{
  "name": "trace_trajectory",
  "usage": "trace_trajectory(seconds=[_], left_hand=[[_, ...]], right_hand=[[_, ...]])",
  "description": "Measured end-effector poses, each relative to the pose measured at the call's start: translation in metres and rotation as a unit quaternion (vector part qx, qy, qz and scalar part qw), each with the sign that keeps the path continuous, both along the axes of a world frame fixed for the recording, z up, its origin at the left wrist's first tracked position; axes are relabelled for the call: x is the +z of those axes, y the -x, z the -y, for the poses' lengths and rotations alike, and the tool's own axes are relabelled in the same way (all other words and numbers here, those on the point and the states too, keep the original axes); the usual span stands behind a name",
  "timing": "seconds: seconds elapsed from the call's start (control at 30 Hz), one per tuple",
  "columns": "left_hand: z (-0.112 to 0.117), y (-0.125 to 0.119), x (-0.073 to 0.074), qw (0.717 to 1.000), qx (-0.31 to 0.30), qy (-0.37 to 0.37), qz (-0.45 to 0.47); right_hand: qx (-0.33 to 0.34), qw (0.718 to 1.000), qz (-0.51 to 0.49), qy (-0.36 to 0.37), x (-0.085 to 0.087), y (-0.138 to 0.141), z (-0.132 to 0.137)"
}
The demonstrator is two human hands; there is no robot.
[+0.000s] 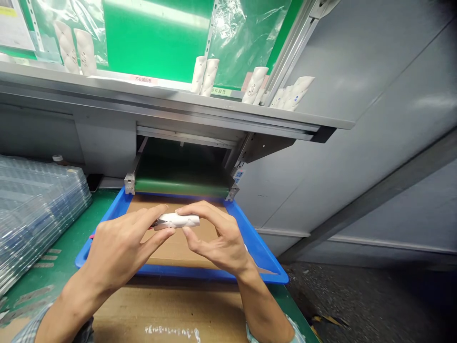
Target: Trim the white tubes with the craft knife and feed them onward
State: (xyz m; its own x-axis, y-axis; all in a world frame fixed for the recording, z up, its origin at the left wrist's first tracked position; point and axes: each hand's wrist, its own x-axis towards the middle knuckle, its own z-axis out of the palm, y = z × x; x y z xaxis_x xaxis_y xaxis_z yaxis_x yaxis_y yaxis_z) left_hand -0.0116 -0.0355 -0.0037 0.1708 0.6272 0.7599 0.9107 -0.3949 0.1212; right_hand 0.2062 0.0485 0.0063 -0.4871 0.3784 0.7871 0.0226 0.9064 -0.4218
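Above a blue tray, my right hand (217, 233) pinches a white moulded plastic part (176, 220), a rounded, roughly cylindrical piece, between its thumb and fingers. My left hand (121, 247) grips small side cutters (155, 224), with most of the tool hidden in the palm. A bit of red handle (92, 236) shows behind that hand. The cutters' dark jaws touch the left end of the white part. Both hands hover over the cardboard sheet (178, 245) lining the blue tray (214, 272).
A stack of clear plastic trays (35, 209) stands left on the green bench mat (60, 257). Cardboard (167, 309) lies at the bench front. Overhead, a metal shelf (143, 90) holds several white parts (209, 76). A grey panel (357, 166) and floor (357, 305) lie right.
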Motion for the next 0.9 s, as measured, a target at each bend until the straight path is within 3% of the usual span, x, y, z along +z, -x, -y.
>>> trace_trajectory(seconds=[0.13,0.2,0.33,0.47,0.6,0.77,0.9], left_hand=[[-0.001,0.001,0.006,0.981,-0.059,0.134,0.129],[-0.002,0.002,0.01,0.968,-0.07,0.165,0.175],[-0.001,0.002,0.011,0.956,-0.084,0.16,0.23],[-0.002,0.003,0.009,0.954,-0.095,0.136,0.251],[-0.003,0.004,0.009,0.949,-0.106,0.149,0.258],[-0.005,0.006,0.009,0.954,-0.112,0.136,0.242],[-0.007,0.007,0.008,0.956,-0.116,0.142,0.229]], right_hand=[[0.048,0.998,-0.005,0.048,-0.001,0.001,-0.003],[0.083,0.994,-0.002,0.068,-0.002,0.001,-0.005],[0.126,0.982,-0.009,0.14,-0.007,0.002,-0.008],[0.1,0.968,-0.011,0.231,-0.009,0.003,-0.009],[0.1,0.973,-0.017,0.21,-0.007,0.001,-0.007],[0.088,0.968,0.004,0.236,-0.007,0.0,-0.008],[0.077,0.978,0.001,0.193,-0.007,0.0,-0.008]])
